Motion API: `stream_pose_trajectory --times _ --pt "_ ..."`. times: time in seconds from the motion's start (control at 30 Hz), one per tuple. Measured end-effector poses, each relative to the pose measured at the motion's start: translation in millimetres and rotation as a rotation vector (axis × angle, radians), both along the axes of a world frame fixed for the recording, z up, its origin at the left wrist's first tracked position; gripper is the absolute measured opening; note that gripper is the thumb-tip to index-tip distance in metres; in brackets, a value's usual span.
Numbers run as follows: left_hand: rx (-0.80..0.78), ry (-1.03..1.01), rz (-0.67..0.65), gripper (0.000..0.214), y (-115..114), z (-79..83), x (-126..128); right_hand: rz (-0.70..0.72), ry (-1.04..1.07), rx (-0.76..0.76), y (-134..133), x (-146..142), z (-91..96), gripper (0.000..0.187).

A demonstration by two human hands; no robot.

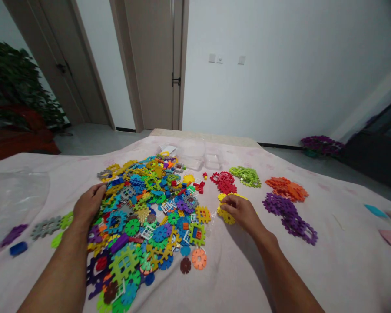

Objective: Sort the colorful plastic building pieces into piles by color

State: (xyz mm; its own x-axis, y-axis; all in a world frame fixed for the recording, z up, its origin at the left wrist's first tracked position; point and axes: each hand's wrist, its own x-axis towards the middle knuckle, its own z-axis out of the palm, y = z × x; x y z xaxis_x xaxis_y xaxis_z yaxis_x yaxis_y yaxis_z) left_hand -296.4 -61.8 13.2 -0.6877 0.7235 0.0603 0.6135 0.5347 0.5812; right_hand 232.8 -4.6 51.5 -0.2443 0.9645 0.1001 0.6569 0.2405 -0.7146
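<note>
A large heap of mixed plastic building pieces (140, 221) in many colours spreads across the cloth: gear-like plates, notched discs and small white window frames. At its left edge rests my left hand (90, 202), touching the pieces, with its fingertips hidden against the heap. To the right of the heap, my right hand (239, 209) is closed over yellow notched pieces (227, 217), thumb and fingers bent around one of them. Just behind this hand lies a group of red pieces (226, 181).
Further right lie separate groups of lime green (246, 176), orange (286, 188) and purple pieces (289, 217). Clear plastic boxes (192, 160) stand behind the heap. A transparent bag (16, 195) lies at the left, near grey pieces (46, 227). Pink pale cloth (234, 278) covers the table.
</note>
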Motion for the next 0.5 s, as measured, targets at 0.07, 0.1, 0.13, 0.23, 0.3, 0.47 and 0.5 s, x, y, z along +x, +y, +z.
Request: stream_pose_trajectory --times 0.07,0.1,0.13,0.23,0.3,0.47,0.5 --pt "0.005 0.005 -0.007 0.062 0 -0.3 0 0.093 0.153 -0.057 -3 -17 2.0 0.019" --pt "0.006 0.006 -0.011 0.062 0 -0.3 0 0.138 0.206 -0.077 -4 -27 3.1 0.020" --pt "0.006 0.009 -0.013 0.062 0 -0.2 0 0.182 0.241 -0.083 -3 -38 4.1 0.022" --pt "0.011 0.021 -0.008 0.062 1 0.3 0 0.256 0.234 0.018 10 -71 4.6 0.030" --pt "0.017 0.023 -0.003 0.061 2 0.2 0 0.270 0.130 0.152 28 -93 2.0 0.035" --pt "0.025 0.011 -0.007 0.061 4 -3.8 -4 0.299 -0.291 0.256 64 -151 -6.0 0.051" --pt "0.023 0.013 -0.006 0.060 5 -4.7 -5 0.303 -0.350 0.232 64 -161 -6.7 0.053"
